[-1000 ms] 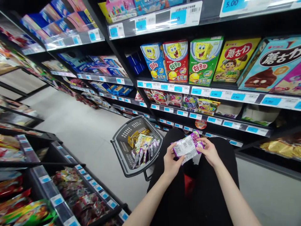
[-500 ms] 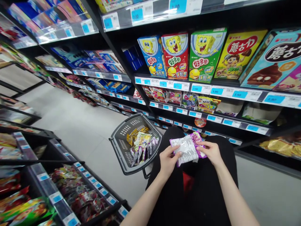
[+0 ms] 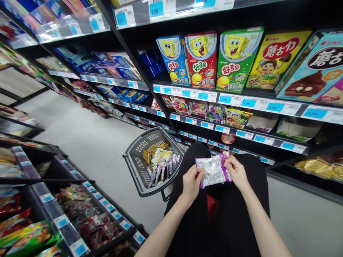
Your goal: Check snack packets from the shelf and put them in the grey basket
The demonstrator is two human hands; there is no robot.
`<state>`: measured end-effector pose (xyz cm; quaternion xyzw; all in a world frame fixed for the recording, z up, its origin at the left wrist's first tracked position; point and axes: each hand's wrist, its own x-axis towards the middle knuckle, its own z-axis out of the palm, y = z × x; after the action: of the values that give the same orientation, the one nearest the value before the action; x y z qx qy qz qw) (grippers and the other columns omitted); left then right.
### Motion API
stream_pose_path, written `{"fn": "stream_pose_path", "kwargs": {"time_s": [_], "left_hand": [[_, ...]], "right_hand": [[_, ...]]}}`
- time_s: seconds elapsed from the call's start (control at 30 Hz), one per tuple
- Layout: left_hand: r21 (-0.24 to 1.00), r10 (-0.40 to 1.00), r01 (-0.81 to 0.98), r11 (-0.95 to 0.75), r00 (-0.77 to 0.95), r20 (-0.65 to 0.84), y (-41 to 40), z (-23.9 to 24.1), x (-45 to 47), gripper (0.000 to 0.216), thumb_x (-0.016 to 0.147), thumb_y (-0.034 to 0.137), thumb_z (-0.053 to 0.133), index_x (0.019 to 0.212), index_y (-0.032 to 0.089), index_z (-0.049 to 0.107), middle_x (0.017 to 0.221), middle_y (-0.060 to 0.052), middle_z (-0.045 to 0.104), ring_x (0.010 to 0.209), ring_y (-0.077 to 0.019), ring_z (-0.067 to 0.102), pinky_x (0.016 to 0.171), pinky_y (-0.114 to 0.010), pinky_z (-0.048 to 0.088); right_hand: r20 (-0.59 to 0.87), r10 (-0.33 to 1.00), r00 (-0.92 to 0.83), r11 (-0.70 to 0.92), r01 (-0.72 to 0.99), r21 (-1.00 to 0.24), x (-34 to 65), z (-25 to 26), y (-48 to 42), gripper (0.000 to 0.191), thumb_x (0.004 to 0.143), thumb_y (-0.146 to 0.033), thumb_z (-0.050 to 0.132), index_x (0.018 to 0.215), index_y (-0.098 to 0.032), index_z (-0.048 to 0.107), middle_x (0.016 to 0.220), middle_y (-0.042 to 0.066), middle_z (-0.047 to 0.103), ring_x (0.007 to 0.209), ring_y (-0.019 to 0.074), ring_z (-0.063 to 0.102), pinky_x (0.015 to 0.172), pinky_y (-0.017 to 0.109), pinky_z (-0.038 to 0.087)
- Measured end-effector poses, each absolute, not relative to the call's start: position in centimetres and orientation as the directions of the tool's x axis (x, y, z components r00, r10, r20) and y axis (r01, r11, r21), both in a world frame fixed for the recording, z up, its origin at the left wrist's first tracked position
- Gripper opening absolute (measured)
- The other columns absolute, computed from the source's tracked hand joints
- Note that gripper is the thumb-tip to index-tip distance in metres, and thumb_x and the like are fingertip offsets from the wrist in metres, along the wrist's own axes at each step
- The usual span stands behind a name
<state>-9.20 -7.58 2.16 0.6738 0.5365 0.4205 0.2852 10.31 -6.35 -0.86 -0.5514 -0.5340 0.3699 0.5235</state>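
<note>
Above my knees I hold a purple and silver candy packet (image 3: pixel 213 169) with its printed silver side facing me. My left hand (image 3: pixel 190 181) pinches the packet's left end between thumb and fingers. On the other end, the thumb and fingers of my right hand (image 3: pixel 237 172) are closed on the purple edge. A dark grey shopping basket (image 3: pixel 135 151) stands on the floor to my left, beside my knee. Inside it lie gold packets (image 3: pixel 155 151) and several purple-and-white packets (image 3: pixel 164 167).
Ahead, a shelf holds a blue box (image 3: pixel 173 60), a red box (image 3: pixel 200 60), a green box (image 3: pixel 238 59) and more snack boxes. Lower, small candy bags (image 3: pixel 217 112) stand in a row. At left, black bins (image 3: pixel 107 250) of wrapped snacks border the grey floor (image 3: pixel 103 150).
The packet has turned slightly and lies flatter between my hands. My right fingers have shifted a little along its edge, and the view has moved slightly.
</note>
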Motion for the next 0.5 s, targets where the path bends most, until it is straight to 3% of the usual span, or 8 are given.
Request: {"fn": "stream_pose_path", "kwargs": {"time_s": [0.2, 0.5], "left_hand": [[0.811, 0.984, 0.560, -0.168, 0.043, 0.174, -6.9, 2.4, -8.8, 0.017, 0.081, 0.021, 0.048, 0.065, 0.018, 0.052, 0.063, 0.002, 0.051, 0.059, -0.0113, 0.050, 0.059, -0.021, 0.039], [0.853, 0.999, 0.521, -0.012, 0.032, -0.006, -6.0, 3.1, -8.9, 0.024, 0.083, 0.030, 0.045, 0.063, 0.017, 0.051, 0.056, 0.004, 0.047, 0.053, -0.0101, 0.044, 0.054, -0.021, 0.032]], "right_hand": [[0.162, 0.965, 0.208, 0.117, 0.215, -0.970, 9.5, -1.0, -6.5, 0.026, 0.081, -0.035, 0.051, 0.060, -0.021, 0.046, 0.062, -0.003, 0.041, 0.058, 0.0130, 0.040, 0.057, 0.026, 0.033], [0.013, 0.975, 0.222, -0.001, 0.064, -0.998, 9.5, -1.7, -6.5, 0.029, 0.078, -0.042, 0.055, 0.061, -0.020, 0.048, 0.060, -0.002, 0.044, 0.055, 0.0117, 0.040, 0.051, 0.024, 0.034]]}}
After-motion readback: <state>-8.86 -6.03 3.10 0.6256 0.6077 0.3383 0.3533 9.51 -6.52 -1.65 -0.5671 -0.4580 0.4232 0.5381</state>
